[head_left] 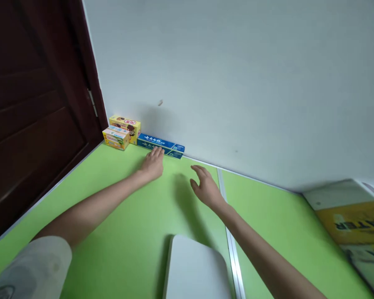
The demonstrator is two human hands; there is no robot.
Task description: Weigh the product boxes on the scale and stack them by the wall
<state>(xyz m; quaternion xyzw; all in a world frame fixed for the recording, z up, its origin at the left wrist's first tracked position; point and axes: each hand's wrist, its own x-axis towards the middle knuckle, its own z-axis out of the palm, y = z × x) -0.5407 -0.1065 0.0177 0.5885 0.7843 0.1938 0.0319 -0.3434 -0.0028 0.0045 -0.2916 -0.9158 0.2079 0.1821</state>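
My left hand point(152, 162) reaches far across the green table point(118, 216), fingers stretched out flat, fingertips touching the long blue box point(160, 145) that lies against the wall. My right hand point(205, 185) hovers a little to the right and nearer to me, fingers spread, holding nothing. Left of the blue box, in the corner, a yellow box point(126, 124) stands behind a smaller yellow-and-blue box point(116, 138).
A white flat object point(195, 268) lies near me at the table's front. A metal seam point(229, 232) divides the table top. A yellow-and-white printed board point(352, 220) lies at the right. A dark wooden door point(34, 108) stands at the left.
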